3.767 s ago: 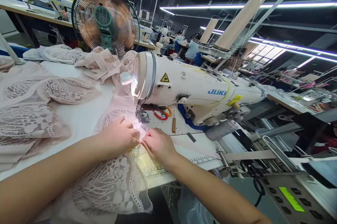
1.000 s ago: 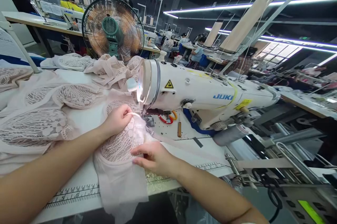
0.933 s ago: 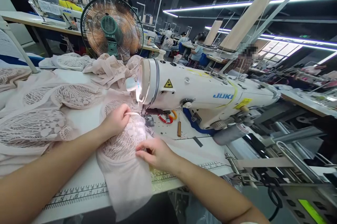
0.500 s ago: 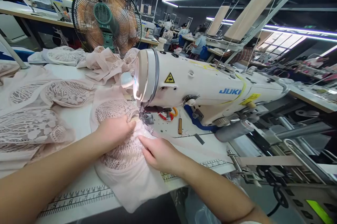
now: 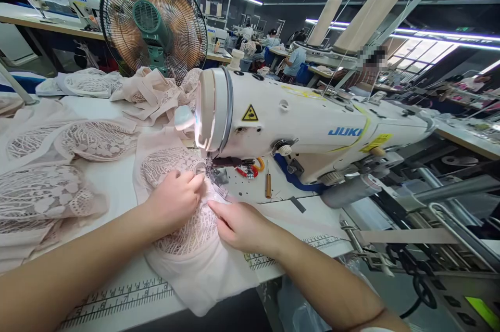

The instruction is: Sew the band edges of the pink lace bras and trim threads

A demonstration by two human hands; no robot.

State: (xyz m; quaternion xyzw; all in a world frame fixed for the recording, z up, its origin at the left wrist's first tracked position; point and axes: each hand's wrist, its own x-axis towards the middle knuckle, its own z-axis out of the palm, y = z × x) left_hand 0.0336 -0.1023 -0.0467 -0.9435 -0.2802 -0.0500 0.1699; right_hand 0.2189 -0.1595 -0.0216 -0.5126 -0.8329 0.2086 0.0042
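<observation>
A pale pink lace bra [image 5: 187,241] lies under the needle end of a white sewing machine [image 5: 253,118]. My left hand [image 5: 175,202] is closed on the fabric just left of the presser foot [image 5: 213,170], fingers curled. Gripping the same piece a little lower and to the right, my right hand [image 5: 242,225] pinches its edge between thumb and forefinger. A narrow pale strip [image 5: 304,217] runs from the machine toward a metal guide at the right. The exact stitching point is partly hidden by the foot and my left fingers.
More lace bra pieces [image 5: 42,191] are spread at the left, with a heap [image 5: 152,90] behind. A wooden-handled awl [image 5: 268,183] and red-handled snips [image 5: 250,169] lie beside the machine bed. A large fan [image 5: 154,20] stands behind. A printed ruler [image 5: 125,298] lines the front edge. People sit farther back.
My left hand has curled and shifted slightly right and down near the presser foot. My right hand keeps its pinch, moving slightly right in view. The camera view has shifted a little.
</observation>
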